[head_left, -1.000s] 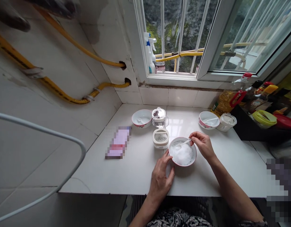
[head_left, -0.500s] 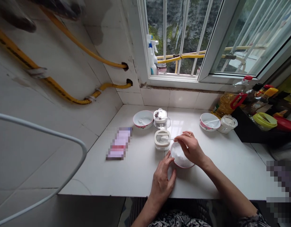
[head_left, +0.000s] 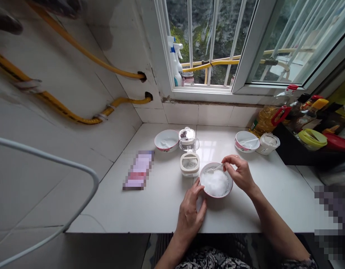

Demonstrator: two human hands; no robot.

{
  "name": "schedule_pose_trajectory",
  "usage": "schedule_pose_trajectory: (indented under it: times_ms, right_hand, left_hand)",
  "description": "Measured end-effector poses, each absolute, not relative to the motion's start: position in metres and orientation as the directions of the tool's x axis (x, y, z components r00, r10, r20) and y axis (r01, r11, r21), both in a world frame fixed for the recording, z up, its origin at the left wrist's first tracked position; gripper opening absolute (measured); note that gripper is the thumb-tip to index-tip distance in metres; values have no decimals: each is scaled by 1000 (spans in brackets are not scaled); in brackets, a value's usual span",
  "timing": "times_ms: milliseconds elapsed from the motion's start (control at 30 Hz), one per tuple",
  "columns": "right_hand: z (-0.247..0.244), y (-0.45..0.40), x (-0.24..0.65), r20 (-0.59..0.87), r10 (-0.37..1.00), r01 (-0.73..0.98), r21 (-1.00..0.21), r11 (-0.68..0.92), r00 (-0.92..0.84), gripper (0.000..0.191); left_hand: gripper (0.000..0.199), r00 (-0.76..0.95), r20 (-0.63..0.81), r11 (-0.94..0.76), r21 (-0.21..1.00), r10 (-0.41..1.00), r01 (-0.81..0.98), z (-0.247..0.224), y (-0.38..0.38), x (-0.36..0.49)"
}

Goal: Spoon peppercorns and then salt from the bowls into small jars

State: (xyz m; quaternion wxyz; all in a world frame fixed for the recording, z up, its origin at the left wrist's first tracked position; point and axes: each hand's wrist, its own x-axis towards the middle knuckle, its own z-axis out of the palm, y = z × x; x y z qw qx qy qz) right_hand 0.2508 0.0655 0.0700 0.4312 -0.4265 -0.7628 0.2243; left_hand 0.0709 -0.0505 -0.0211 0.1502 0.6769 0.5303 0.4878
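A bowl of white powder (head_left: 216, 182) stands on the white counter. Its left rim is touched by my left hand (head_left: 190, 211), whose thumb and fingers are spread apart. Between the fingertips of my right hand (head_left: 239, 172) is the handle of a small white spoon (head_left: 214, 169), and its head is over the powder near the bowl's back rim. Just left of the bowl sits a clear container (head_left: 189, 164) with a cream rim, its lid flipped up and some white contents inside.
Behind are a bowl with a spoon (head_left: 167, 141) and a lidded jar (head_left: 187, 135). Another bowl (head_left: 246, 142), a closed container (head_left: 268, 144) and an oil bottle (head_left: 270, 116) stand at the back right. A blurred flat item (head_left: 139, 170) lies left.
My right hand has moved the spoon from the open container rightward, over the powder in the bowl. My left hand remains at the bowl's rim. The view has shifted slightly.
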Motion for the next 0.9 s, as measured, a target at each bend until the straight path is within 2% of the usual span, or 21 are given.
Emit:
schedule_pose_trajectory:
  times_ms: [200,300,467,900]
  right_hand:
    - [65,61,239,400,840,413,-739,532,-366,17]
    - [66,62,242,325,898,396,-814,425,-295,16]
    - [67,68,249,169,964,227,-950,214,-204,12]
    - [66,75,248,48,984,40,-998,55,-169,12]
  left_hand:
    - [41,-34,503,-396,718,864,573,-20,-51,70]
    - [41,-35,497,-391,722,867,571,-21,-51,70]
    - [41,-34,499,-393,722,866,570,-21,-51,70]
    - [41,-29,492,-394,730,870,558,-20,-51,70]
